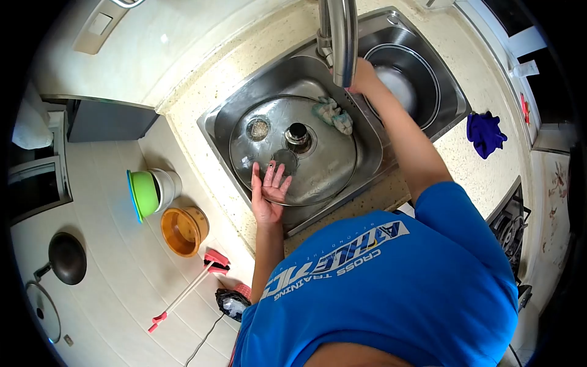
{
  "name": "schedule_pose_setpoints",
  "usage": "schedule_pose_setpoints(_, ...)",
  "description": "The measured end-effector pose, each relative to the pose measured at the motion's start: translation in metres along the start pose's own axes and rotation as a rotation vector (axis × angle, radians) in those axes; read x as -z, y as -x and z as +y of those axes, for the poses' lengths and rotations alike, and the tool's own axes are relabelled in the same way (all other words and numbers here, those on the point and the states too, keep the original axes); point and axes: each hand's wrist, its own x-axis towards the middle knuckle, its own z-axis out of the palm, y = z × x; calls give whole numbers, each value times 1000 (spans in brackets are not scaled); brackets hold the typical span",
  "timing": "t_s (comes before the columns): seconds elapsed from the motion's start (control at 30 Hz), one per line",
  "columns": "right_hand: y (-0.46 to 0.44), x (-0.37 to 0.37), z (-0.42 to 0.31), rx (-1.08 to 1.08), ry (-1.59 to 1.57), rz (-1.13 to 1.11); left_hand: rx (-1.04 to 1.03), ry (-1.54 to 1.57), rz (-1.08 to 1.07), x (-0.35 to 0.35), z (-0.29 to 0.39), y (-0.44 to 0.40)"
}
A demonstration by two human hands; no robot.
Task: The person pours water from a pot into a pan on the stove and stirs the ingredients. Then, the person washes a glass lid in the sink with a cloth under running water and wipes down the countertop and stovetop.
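A large round lid (330, 165), apparently see-through, lies in the left sink basin (293, 70) with its dark-topped metal knob (298, 134) upward. My left hand (270, 196) is over the lid's near edge, palm up, fingers spread, holding nothing. My right hand (362, 76) reaches behind the metal faucet spout (343, 46), near the divider between the basins. The spout hides its fingers, so their grip cannot be made out. A wet, crumpled cloth (333, 116) rests at the lid's right side. The drain (258, 129) shows at the left of the basin.
A metal pot or bowl (435, 85) fills the right basin. A purple cloth (486, 134) lies on the counter, with a stove (510, 232) beyond. On the floor are a green basin (144, 194), a brown bucket (183, 232), a pan (67, 258) and a pink-ended stick (186, 290).
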Motion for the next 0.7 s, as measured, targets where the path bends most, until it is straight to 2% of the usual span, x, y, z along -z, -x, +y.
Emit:
schedule_pose_setpoints(0.07,46,-8,-27,-102,-165,-88,6,1,0,-7,1,1)
schedule_pose_setpoints(0.13,66,-49,-5,292,247,-52,-7,-79,-14,-22,4,2)
schedule_pose_setpoints(0.2,75,-80,19,158,397,-206,-25,-105,-19,-38,7,3)
schedule_pose_setpoints(0.23,73,-93,37,163,393,-199,-45,-130,-19,-46,9,4)
schedule_pose_setpoints(0.3,73,-103,61,38,581,-456,-79,-189,-6,-62,16,8)
schedule_pose_setpoints(0.4,84,-96,56,-68,509,-530,-120,-181,32,-70,29,21)
schedule_pose_setpoints(0.53,91,-85,42,-27,542,-582,-179,-168,-51,-74,52,43)
schedule_pose_setpoints(0.6,94,-82,35,37,302,-265,-192,-194,-83,-75,62,54)
schedule_pose_setpoints(0.63,94,-78,30,41,301,-263,-212,-213,-83,-72,66,58)
schedule_pose_setpoints(0.7,95,-65,14,-540,-1019,-306,-219,-171,-98,-68,74,64)
